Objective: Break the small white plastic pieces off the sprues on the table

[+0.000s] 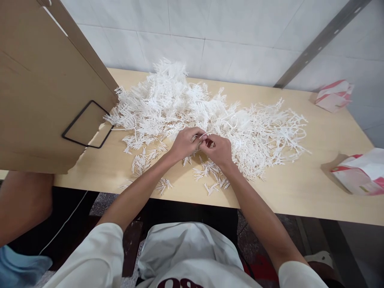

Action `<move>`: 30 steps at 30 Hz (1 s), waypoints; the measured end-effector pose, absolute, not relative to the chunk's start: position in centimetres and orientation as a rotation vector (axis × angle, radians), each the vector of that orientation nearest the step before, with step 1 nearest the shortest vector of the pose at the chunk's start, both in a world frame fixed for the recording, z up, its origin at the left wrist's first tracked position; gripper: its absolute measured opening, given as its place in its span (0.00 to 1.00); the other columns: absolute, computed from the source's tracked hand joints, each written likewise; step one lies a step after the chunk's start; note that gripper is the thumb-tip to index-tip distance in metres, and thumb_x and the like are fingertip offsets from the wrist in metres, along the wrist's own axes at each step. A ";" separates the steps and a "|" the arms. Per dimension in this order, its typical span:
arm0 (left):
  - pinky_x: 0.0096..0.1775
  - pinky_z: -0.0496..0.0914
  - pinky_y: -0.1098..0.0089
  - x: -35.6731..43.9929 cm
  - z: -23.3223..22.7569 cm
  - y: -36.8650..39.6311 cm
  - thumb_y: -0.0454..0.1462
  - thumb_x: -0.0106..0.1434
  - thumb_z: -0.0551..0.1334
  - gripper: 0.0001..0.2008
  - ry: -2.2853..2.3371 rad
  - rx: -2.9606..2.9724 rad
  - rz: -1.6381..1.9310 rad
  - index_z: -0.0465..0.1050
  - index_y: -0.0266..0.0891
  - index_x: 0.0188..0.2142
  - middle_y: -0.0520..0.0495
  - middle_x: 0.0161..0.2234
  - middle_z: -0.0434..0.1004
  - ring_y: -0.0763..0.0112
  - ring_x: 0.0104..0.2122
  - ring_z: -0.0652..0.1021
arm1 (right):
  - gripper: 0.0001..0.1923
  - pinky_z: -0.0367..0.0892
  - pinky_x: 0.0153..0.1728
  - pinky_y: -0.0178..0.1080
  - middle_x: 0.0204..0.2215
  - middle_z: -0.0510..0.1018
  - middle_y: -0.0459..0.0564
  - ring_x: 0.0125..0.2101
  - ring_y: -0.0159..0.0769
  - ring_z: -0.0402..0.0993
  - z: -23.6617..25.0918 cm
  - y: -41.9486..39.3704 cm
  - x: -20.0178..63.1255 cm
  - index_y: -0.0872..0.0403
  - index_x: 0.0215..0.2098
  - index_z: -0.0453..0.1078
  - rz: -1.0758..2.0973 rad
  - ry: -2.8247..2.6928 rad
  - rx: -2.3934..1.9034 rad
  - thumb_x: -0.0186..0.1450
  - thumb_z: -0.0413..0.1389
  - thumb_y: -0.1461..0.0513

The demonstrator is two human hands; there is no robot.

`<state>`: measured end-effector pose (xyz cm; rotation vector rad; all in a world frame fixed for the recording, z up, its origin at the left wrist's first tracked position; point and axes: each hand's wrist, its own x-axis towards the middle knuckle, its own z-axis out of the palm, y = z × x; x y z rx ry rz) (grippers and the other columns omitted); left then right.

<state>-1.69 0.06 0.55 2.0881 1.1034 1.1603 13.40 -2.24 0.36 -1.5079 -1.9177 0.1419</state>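
Observation:
My left hand [186,143] and my right hand [219,149] meet at the front edge of a big heap of thin white branching strands [177,106]. Both are closed, thumb and fingertips pinched together and almost touching. Between them runs a slim white strand [206,134], which sticks out past the fingertips. Its full shape is hidden by my fingers. Small loose tufts of the same white pieces [141,162] lie on the wooden tabletop [288,188] around my wrists.
A brown cardboard sheet [45,88] stands at the left, with a black wire frame [87,125] by its lower corner. Two red-and-white paper packets [334,96] sit at the right. A tiled wall [228,36] closes off the back. Another person's arm [25,204] is at lower left.

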 end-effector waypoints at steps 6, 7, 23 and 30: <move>0.40 0.63 0.66 -1.3 0.1 -0.3 0.37 0.68 0.53 0.09 1.076 2.347 1.230 0.69 0.40 0.32 0.51 0.31 0.77 0.71 0.32 0.74 | 0.11 0.55 0.24 0.35 0.15 0.71 0.45 0.18 0.30 0.62 -0.1 -2.5 13.0 0.53 0.16 0.63 0.094 -1.849 -1.506 0.56 0.51 0.59; 0.40 0.62 0.66 -1.3 0.0 -0.3 0.36 0.68 0.53 0.09 1.075 2.370 1.244 0.68 0.40 0.32 0.51 0.30 0.77 0.71 0.32 0.74 | 0.11 0.54 0.23 0.35 0.15 0.71 0.45 0.18 0.30 0.62 0.0 -2.5 12.9 0.53 0.17 0.64 0.088 -1.850 -1.502 0.56 0.51 0.59; 0.30 0.64 0.74 -1.4 -0.1 0.9 0.46 0.60 0.64 0.13 0.985 1.320 1.428 0.66 0.39 0.29 0.54 0.26 0.69 0.78 0.26 0.68 | 0.10 0.57 0.24 0.34 0.16 0.70 0.42 0.19 0.27 0.62 0.3 -2.9 13.1 0.53 0.19 0.66 0.176 -1.733 -1.291 0.56 0.49 0.67; 0.35 0.66 0.75 -1.7 0.0 1.2 0.47 0.55 0.68 0.16 0.841 1.290 1.386 0.70 0.39 0.33 0.53 0.29 0.70 0.77 0.30 0.71 | 0.11 0.68 0.38 0.39 0.38 0.79 0.49 0.40 0.37 0.75 0.2 -2.0 13.5 0.50 0.41 0.72 0.323 -1.822 -1.188 0.66 0.53 0.55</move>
